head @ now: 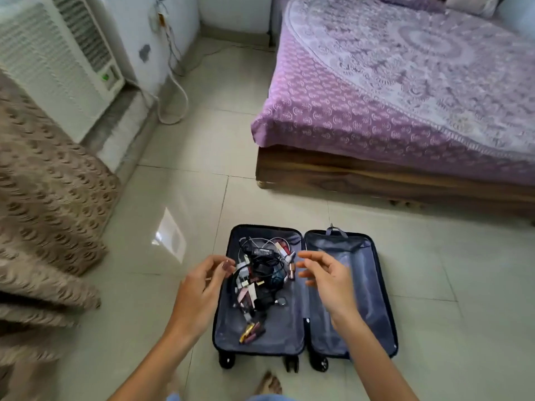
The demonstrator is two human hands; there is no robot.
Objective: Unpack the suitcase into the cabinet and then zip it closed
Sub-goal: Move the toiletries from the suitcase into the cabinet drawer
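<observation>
Suitcase (304, 290) lies wide open on the floor, tangled chargers and cables (260, 273) between the left hand (199, 287) and right hand (327, 280); both hover, fingers loose, empty. Unpacking barely begun; zipping remains.

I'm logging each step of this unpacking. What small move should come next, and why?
Probably lower the left hand onto the tangle of cables and chargers in the left half of the open suitcase and gather a handful. Both it and the right hand hover open above the case, holding nothing, and the pile lies inside.
</observation>
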